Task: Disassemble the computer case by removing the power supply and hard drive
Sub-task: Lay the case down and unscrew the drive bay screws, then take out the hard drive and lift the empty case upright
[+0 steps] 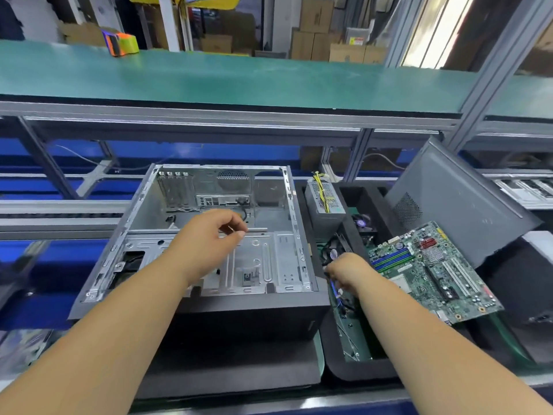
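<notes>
Workbench: gutted case (209, 223) | tray (353, 369): power supply (324, 202), motherboard (434, 274) | left fingers (236, 232) pinched (contents unclear), right (347, 271) curled.

1. The computer case (270, 202) is bare silver-grey metal inside, with a black front face.
2. Right of the case, the motherboard (434, 271) is green with blue slots and a red patch.
3. Behind the motherboard, the power supply (324, 196) is grey with yellow wires.
4. Above the case, the shelf (239, 76) is teal green.
5. On the shelf, far left of the case, a tape dispenser (119, 43) is orange and lime.
</notes>
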Tool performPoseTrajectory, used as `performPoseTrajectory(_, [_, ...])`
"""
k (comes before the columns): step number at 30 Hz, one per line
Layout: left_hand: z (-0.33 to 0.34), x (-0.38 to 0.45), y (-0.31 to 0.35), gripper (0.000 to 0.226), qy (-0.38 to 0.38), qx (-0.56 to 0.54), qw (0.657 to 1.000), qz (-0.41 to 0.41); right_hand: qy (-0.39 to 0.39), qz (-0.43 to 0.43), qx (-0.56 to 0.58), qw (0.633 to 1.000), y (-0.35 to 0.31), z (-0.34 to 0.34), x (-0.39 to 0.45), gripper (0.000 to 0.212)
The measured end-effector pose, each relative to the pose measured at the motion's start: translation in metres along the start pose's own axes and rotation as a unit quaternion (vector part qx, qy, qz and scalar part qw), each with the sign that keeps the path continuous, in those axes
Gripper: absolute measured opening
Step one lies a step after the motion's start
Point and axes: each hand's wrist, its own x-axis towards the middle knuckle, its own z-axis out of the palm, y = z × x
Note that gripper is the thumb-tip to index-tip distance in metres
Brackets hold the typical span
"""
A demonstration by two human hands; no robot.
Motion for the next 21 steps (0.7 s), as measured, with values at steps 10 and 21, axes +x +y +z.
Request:
performPoseTrajectory(10, [-0.071, -0.004, -0.056, 0.025, 0.022, 0.028, 0.999, -0.025, 0.173, -0.158, 0.158, 0.959, -0.11, -0.018, -0.031, 0.011])
performPoseTrajectory(21, [-0.13, -0.016, -0.117, 0.075, -0.152, 0.222, 0.962, -0.042, -0.066, -0.34, -0.074, 0.935, -0.218, 0.091, -0.068, 0.015])
